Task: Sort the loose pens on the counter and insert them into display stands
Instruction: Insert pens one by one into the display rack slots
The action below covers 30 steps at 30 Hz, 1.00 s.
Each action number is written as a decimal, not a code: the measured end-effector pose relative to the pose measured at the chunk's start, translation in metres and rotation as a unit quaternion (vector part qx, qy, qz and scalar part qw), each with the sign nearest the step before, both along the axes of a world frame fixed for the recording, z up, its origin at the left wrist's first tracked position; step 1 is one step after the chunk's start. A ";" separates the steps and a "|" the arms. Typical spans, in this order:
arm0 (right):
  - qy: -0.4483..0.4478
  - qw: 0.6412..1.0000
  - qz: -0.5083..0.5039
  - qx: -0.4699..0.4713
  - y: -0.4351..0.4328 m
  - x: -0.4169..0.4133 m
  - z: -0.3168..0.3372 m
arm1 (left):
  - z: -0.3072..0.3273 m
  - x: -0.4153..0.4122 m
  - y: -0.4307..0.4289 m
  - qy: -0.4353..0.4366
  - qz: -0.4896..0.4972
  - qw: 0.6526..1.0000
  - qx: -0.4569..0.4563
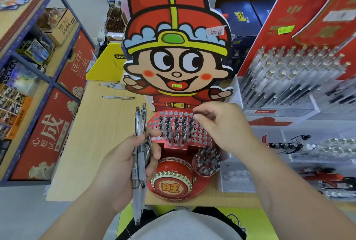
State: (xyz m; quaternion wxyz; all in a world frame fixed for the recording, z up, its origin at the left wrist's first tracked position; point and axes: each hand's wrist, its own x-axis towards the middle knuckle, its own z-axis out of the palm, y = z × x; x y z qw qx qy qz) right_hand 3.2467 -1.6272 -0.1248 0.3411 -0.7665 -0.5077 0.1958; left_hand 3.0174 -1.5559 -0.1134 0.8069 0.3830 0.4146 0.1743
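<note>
Our right hand pinches the top of one pen between thumb and forefinger, the other fingers curled loosely, at the back right of the filled rows in the stand. That pen stands near upright, tip down at a hole and clicker up. If we tilt it, the tip may catch the hole's edge, or our knuckles may knock its neighbours askew. Our left hand grips a bundle of pens just left of the stand, long axes running away from us, clips far, tips near. A slack grip could let them slide out onto the counter.
</note>
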 end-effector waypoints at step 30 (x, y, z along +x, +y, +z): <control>0.298 0.953 0.049 0.035 -0.014 -0.032 0.048 | 0.034 0.016 -0.016 -0.081 -0.175 0.981 -0.033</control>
